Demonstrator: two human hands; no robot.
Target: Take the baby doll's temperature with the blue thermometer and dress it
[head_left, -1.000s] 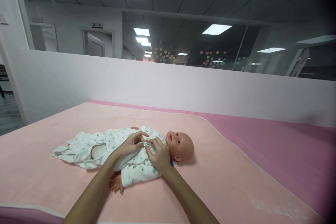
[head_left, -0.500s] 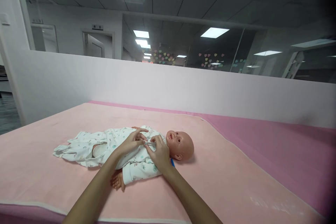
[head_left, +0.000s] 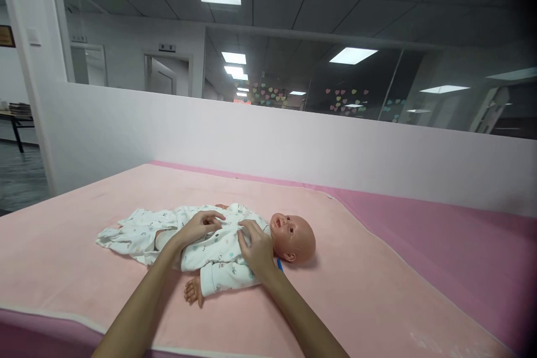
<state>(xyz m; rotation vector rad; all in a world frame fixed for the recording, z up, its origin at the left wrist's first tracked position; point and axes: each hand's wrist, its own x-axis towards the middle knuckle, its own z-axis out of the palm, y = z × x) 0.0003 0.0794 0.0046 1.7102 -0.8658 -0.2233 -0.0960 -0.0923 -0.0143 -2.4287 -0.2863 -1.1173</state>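
Observation:
A baby doll [head_left: 293, 238] lies on its back on a pink blanket [head_left: 356, 291], head to the right. It wears a white printed romper [head_left: 142, 232] whose empty legs trail to the left. My left hand [head_left: 198, 227] rests on the doll's belly, its curled fingers pinching the front of the romper. My right hand [head_left: 255, 246] lies on the doll's chest just below the chin, fingers bent onto the same fabric. The doll's bare hand [head_left: 193, 292] sticks out of the near sleeve. A small blue thing [head_left: 277, 263] peeks out under the doll's neck.
The blanket covers a darker pink surface [head_left: 461, 246] that runs on to the right. A low white partition wall [head_left: 293, 145] stands behind it, with glass above. To the far left the floor drops away towards a dark table [head_left: 14, 120].
My left hand has slid left from the chest to the belly along the romper's front. My right hand has stayed at the chest. The camera has shifted slightly.

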